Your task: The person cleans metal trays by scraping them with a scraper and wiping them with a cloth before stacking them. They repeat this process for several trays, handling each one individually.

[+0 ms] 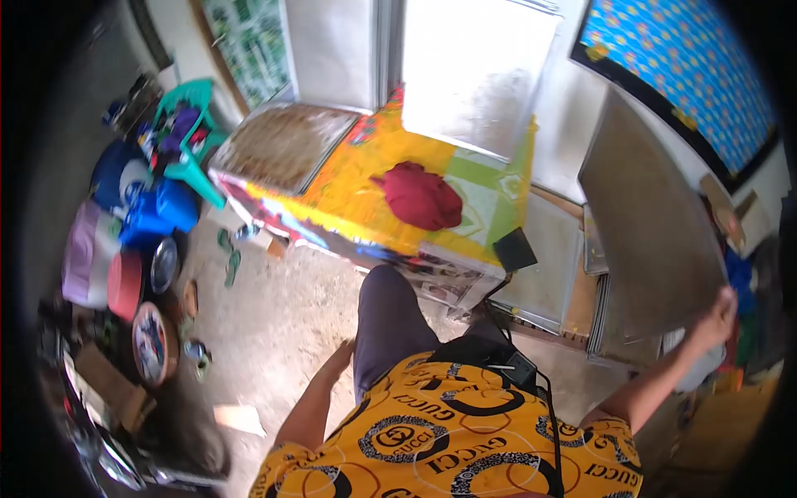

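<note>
The held panel (652,224) is grey-brown, the cloth (419,197) red, the shirt (452,436) black-patterned yellow.

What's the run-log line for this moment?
Right hand: gripping edge of grey-brown panel | left hand: beside thigh | red cloth: on covered table

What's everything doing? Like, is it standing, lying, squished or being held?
Large grey-brown panel: tilted, held at its edge.
Right hand: closed on that panel's edge.
Left hand: lowered beside the leg; grip unclear.
Dark red cloth: bunched up.
Yellow tablecloth: spread out.
White panel: standing on edge.
Stained brown panel: lying flat.
Green chair: loaded with things.
</note>
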Motion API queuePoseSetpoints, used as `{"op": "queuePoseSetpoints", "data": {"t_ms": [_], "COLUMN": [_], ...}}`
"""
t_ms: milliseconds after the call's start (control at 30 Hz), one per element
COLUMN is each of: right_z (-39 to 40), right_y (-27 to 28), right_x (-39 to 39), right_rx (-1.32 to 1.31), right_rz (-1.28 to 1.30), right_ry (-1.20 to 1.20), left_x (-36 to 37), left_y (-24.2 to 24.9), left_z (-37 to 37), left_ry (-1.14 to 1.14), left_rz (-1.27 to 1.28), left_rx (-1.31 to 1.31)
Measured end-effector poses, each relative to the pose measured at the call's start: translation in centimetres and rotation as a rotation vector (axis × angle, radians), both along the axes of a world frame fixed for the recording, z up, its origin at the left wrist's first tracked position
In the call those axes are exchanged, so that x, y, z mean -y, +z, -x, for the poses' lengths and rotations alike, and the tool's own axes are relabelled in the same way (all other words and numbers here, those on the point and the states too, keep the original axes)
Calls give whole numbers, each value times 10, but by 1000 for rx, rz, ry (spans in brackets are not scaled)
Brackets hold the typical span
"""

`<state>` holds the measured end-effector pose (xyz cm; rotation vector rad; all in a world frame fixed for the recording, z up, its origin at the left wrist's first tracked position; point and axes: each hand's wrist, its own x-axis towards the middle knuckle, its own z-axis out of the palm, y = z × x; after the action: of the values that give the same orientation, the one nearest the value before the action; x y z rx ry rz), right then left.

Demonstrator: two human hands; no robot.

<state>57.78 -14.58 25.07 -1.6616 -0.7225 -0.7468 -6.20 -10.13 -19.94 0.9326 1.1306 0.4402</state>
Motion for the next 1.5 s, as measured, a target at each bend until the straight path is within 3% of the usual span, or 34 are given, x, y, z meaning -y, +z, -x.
{"op": "queuePoseSetpoints", "data": {"t_ms": [33, 67, 133, 200, 267, 300, 333, 367, 400, 500, 600, 633, 667, 700, 733, 833, 933, 1000, 1100, 1200, 1300, 1433, 1500], "right_z": [5, 2, 0, -5, 27, 51, 35, 85, 76, 163, 223, 242, 261, 283, 282, 295, 309, 331, 338, 318, 286, 213, 173], "right_y": [16, 26, 41, 45, 46, 46, 24, 29, 4, -27, -76, -102, -119, -117, -151, -158, -193, -174, -213, -235, -215, -191, -192], "right_x": [8, 12, 7, -7, -37, -58, -80, -99, -125, -172, -203, -216, -222, -220, -238, -259, -297, -287, -307, -348, -349, -357, -360], "right_rx": [-120, -187, -265, -396, -632, -758, -835, -948, -1110, -1257, -1609, -1606, -1604, -1627, -1633, -1016, 158, 304, 397, 197, 2, 182, 262], "right_rz": [-132, -321, -568, -673, -685, -710, -704, -702, -673, -451, -275, -199, -127, 13, 88, 574, 697, 1028, 1105, 875, 558, 571, 745], "right_ry": [-13, 83, 290, 504, 680, 735, 951, 932, 1088, 1097, 1460, 1512, 1554, 1407, 1618, 1524, 1077, 981, 1081, 1333, 1304, 936, 846], "left_x": [0, -11, -28, -49, -58, -64, -71, -76, -77, -81, -72, -67, -60, -46, -35, 2, 29, 40, 47, 46, 32, 2, -23], "left_y": [92, 53, 128, 182, 237, 245, 253, 260, 270, 304, 298, 287, 269, 262, 258, 250, 236, 241, 252, 258, 261, 238, 240], "left_z": [-56, -63, -93, -106, -124, -130, -134, -134, -132, -120, -87, -72, -53, -39, -27, 2, 32, 45, 55, 57, 47, 36, 11], "left_ry": [177, 371, 317, 175, 248, 254, 257, 260, 242, 188, 519, 727, 843, 839, 825, 982, 1131, 1152, 1146, 1131, 1136, 1016, 1019], "left_rz": [117, 185, -91, -208, -138, -218, -304, -395, -396, -453, -515, -362, -252, -219, -187, -246, -397, -462, -519, -545, -534, -430, -378], "left_rx": [13, 311, 204, 605, 726, 704, 678, 648, 747, 1040, 1125, 1121, 959, 1033, 1107, 1168, 1097, 1047, 1031, 976, 971, 1050, 1019]}}
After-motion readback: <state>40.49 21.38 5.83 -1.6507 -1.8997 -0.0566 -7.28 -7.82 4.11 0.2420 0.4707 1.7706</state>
